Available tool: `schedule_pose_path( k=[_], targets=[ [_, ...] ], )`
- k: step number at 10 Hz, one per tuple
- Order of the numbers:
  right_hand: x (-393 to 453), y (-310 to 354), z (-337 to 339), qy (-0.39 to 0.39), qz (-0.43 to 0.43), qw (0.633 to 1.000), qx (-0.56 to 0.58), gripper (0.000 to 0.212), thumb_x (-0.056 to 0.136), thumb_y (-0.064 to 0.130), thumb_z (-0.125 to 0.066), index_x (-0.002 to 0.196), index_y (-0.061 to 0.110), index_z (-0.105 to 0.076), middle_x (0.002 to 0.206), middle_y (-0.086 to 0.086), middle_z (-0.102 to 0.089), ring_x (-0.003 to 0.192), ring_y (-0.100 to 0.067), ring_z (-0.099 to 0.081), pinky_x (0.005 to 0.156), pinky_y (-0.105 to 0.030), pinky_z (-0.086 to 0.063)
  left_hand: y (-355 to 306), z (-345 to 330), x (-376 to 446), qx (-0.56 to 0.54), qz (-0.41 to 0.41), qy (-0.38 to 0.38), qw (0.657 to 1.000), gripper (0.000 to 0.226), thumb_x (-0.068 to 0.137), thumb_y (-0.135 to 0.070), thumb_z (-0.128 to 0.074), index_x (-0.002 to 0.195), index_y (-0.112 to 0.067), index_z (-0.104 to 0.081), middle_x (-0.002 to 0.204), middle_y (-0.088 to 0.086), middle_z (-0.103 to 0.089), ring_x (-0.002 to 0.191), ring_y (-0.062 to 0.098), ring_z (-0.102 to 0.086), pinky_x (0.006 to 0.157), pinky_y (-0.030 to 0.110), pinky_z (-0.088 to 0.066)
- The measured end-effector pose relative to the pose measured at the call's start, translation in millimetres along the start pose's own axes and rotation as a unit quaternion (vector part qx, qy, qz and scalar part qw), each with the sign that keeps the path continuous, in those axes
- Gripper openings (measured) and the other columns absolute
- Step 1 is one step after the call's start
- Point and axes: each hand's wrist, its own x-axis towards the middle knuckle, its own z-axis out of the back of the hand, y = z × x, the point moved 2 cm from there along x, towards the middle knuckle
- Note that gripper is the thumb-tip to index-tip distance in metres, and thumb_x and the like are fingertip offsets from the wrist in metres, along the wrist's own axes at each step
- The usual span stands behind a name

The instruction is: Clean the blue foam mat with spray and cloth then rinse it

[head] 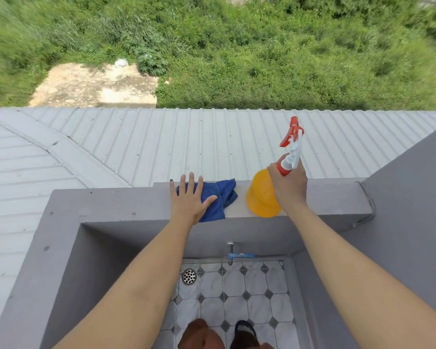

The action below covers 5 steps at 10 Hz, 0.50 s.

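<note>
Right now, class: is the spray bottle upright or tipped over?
Upright. The spray bottle stands on its base on the ledge, nozzle up, with the right hand gripping its neck.

Blue cloth [222, 197], yellow spray bottle [261, 197] with red-and-white trigger, grey ledge [111, 202], white-and-grey diamond-patterned floor tiles [237, 293]
</note>
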Motion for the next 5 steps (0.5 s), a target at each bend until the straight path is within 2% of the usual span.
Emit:
schedule_pose_path(
  k=[1,2,3,4,5],
  targets=[
    [-2.1,0.1,-0.1,0.005,0.006,1.000,-0.004,0.023,0.091,0.020,-0.060,0.113,0.018,-0.054,0.084,0.008,-0.059,0.077,-0.004,-0.058,0.060,-0.015,-0.041,-5.4,-4.3,-12.2,0.024,-0.043,-0.080,0.996,0.067,0.099,-0.046,-0.013,0.142,-0.002,-0.041,0.149,0.015,-0.041,0.139,0.028,-0.038,0.115,0.050,-0.025],
    [-1.4,1.6,1.2,0.008,0.017,1.000,-0.010,0.020,0.092,0.020,-0.059,0.109,0.023,-0.050,0.083,0.007,-0.057,0.075,-0.005,-0.056,0.059,-0.013,-0.040,-4.1,-17.8,-24.6,0.010,-0.086,-0.068,0.994,0.067,0.098,-0.044,-0.012,0.142,-0.004,-0.042,0.148,0.012,-0.044,0.136,0.027,-0.042,0.111,0.047,-0.032],
    [-5.0,2.6,4.4,0.020,0.029,0.999,-0.023,0.025,0.093,0.022,-0.059,0.115,0.024,-0.047,0.082,0.014,-0.053,0.074,-0.005,-0.054,0.062,-0.014,-0.040,-5.4,-18.3,-26.4,0.000,-0.068,-0.022,0.997,0.072,0.095,-0.049,-0.004,0.152,-0.008,-0.021,0.159,0.008,-0.023,0.147,0.024,-0.021,0.117,0.045,-0.018],
    [-7.5,11.5,8.6,0.065,0.026,0.996,-0.046,0.045,0.092,0.032,-0.064,0.128,0.017,-0.043,0.090,0.008,-0.051,0.080,-0.011,-0.051,0.075,-0.025,-0.042,-9.9,-8.9,-26.3,-0.002,-0.067,-0.006,0.998,0.065,0.101,-0.048,-0.015,0.154,-0.011,-0.004,0.162,0.004,-0.005,0.149,0.021,-0.005,0.120,0.042,-0.007],
    [-12.4,3.4,28.1,0.158,0.027,0.984,-0.082,0.055,0.086,0.043,-0.068,0.129,0.025,-0.040,0.114,0.005,-0.055,0.105,-0.018,-0.054,0.087,-0.032,-0.044,-8.5,9.9,-35.0,-0.021,-0.056,-0.030,0.998,0.064,0.102,-0.045,-0.020,0.153,-0.010,-0.003,0.162,0.005,-0.003,0.149,0.022,-0.005,0.120,0.041,-0.008]
  ],
)
